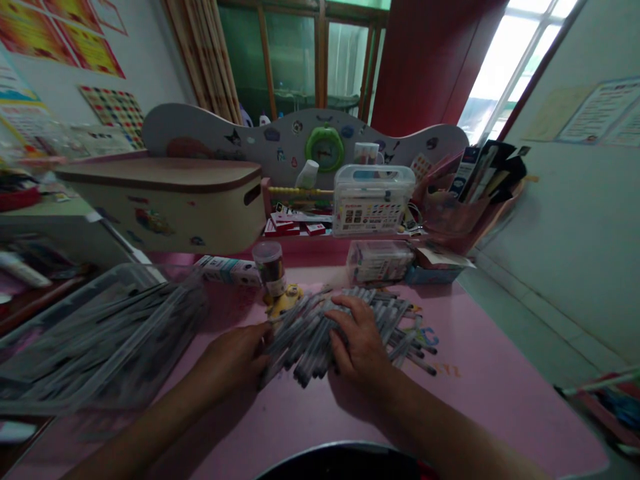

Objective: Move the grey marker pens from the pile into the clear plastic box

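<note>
Plastic tub [144,335] — nr L hand [233,357] + pens [313,340]

Home, likely child's room: pink desk [295,423], curtain [206,60].

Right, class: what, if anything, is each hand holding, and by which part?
The right hand lies over the top of the heaped pens; the left hand is at their left edge. Whether either grips any cannot be told.
</note>
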Tool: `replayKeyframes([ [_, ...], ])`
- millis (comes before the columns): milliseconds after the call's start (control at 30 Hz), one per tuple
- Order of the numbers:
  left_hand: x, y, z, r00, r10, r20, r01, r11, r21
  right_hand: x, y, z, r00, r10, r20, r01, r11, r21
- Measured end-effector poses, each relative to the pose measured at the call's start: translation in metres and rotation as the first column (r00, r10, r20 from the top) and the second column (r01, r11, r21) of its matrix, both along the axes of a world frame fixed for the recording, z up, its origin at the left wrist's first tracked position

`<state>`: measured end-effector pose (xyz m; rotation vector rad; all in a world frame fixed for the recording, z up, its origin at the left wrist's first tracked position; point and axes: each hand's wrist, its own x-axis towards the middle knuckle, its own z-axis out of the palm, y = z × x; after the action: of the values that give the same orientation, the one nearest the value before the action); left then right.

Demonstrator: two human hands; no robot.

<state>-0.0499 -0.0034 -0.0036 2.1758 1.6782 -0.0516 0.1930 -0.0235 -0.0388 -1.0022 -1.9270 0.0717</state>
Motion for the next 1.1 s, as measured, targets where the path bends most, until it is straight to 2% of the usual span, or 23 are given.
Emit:
replayKeyframes([
  [133,-0.001,0.002,0.000,0.999,-0.006,0.048,0.004,1.000,0.026,0.000,0.001,-0.001,1.000,0.003,0.006,-0.003,1.000,-0.010],
  [233,-0.001,0.004,0.007,0.990,-0.021,0.139,0.007,0.995,0.101,0.000,0.002,-0.002,1.000,0.003,-0.002,-0.003,1.000,-0.007],
  [400,0.014,0.000,0.025,0.913,-0.199,0.355,0.092,0.950,0.298,0.000,0.002,-0.003,0.998,0.057,0.018,-0.056,0.997,-0.045],
  [500,0.030,-0.002,0.035,0.855,-0.259,0.450,0.120,0.942,0.314,-0.001,0.003,-0.004,0.993,0.102,0.064,-0.097,0.992,-0.077],
  [567,0.039,-0.001,0.039,0.777,-0.214,0.592,0.072,0.965,0.253,-0.001,0.004,-0.004,0.991,0.122,0.064,-0.115,0.988,-0.104],
  [600,0.044,0.001,0.040,0.706,-0.159,0.691,0.025,0.980,0.199,-0.002,0.004,-0.003,0.992,0.121,0.040,-0.115,0.986,-0.124],
  [633,0.048,0.002,0.039,0.601,-0.089,0.794,-0.026,0.991,0.130,-0.002,0.004,-0.002,0.994,0.113,0.000,-0.111,0.982,-0.154],
  [700,0.056,0.005,0.034,0.340,0.050,0.939,-0.081,0.996,-0.024,-0.002,0.002,0.001,0.989,0.096,-0.111,-0.119,0.966,-0.229],
  [733,0.060,0.005,0.029,0.233,0.097,0.968,-0.073,0.994,-0.083,-0.003,0.001,0.002,0.981,0.091,-0.169,-0.134,0.954,-0.268],
  [767,0.065,0.005,0.024,0.163,0.124,0.979,-0.050,0.992,-0.118,-0.003,0.000,0.004,0.971,0.097,-0.219,-0.161,0.940,-0.300],
  [800,0.071,0.004,0.018,0.130,0.134,0.982,-0.029,0.991,-0.131,-0.003,-0.001,0.006,0.960,0.115,-0.256,-0.196,0.927,-0.318],
  [867,0.080,0.000,0.005,0.143,0.129,0.981,-0.016,0.992,-0.128,-0.004,-0.001,0.008,0.940,0.167,-0.296,-0.263,0.909,-0.323],
  [967,0.091,-0.007,-0.011,0.151,0.143,0.978,-0.068,0.989,-0.134,-0.006,-0.001,0.010,0.926,0.208,-0.314,-0.313,0.888,-0.336],
  [1100,0.095,-0.010,-0.021,0.101,0.156,0.983,-0.118,0.983,-0.144,-0.008,0.000,0.011,0.916,0.203,-0.346,-0.337,0.858,-0.387],
])
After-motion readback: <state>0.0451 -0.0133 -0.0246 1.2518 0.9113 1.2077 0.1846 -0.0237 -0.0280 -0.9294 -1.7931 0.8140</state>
